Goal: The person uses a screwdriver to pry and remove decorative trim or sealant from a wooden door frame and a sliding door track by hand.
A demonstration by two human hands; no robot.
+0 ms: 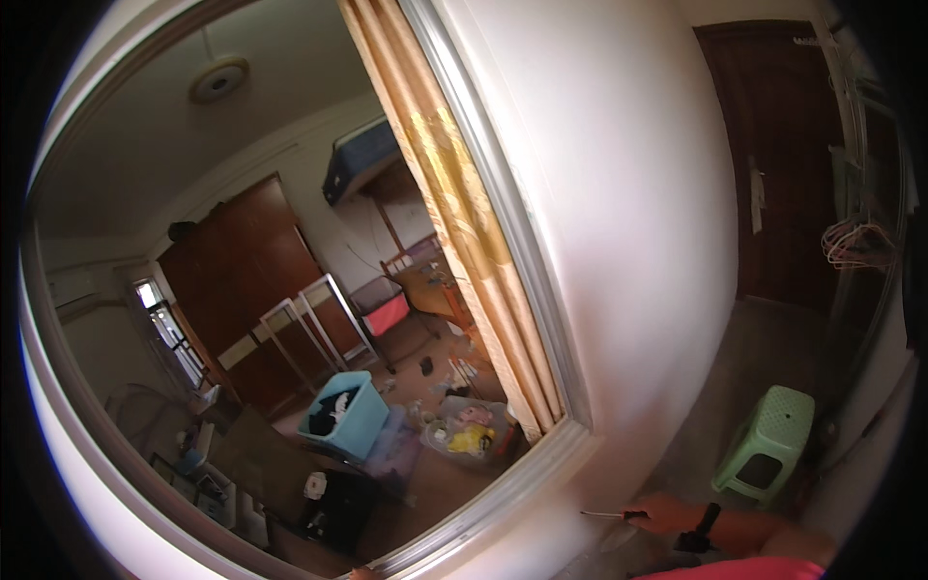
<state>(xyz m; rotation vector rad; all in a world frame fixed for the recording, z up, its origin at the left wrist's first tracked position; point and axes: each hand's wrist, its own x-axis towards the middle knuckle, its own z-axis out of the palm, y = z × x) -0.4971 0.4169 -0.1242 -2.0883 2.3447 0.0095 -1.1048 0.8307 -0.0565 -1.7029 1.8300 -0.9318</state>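
At the lower right, my right hand (662, 513) is closed around a thin tool that looks like a screwdriver (604, 514). Its slim metal shaft points left, toward the white wall below the window corner. A dark part shows by the fingers; the rest of the handle is hidden in the grip. A black strap with a small black device (698, 532) sits on that wrist. Low at the window frame (483, 510), a small skin-coloured patch at the picture's edge may be my left hand (362, 573); its fingers cannot be made out.
A green plastic stool (768, 440) stands on the floor at right, before a dark wooden door (788, 164). Pink hangers (858, 244) hang near it. Through the window are a gold curtain (454, 174), a blue bin (350, 416), a wardrobe (242, 280) and scattered items.
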